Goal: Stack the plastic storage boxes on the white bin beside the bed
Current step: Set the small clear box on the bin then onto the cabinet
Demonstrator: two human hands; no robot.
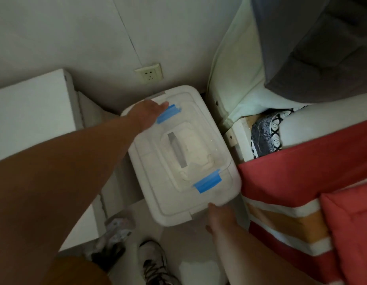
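A clear plastic storage box (184, 153) with a grey handle and two blue latches rests on the lid of the white bin (170, 210), which stands on the floor beside the bed (291, 182). My left hand (147, 115) reaches over the box's far end, with its fingers on the far blue latch (168, 114). My right hand (218, 217) touches the near rim of the white bin, below the near blue latch (207, 183). Its fingers curl out of sight.
A white cabinet (30, 114) stands to the left, with white shelves or steps (90, 219) between it and the bin. The wall behind has a socket (149, 74). Red bedding, a grey blanket (322, 48) and a pale sheet lie on the right. My shoe (153, 262) is on the floor.
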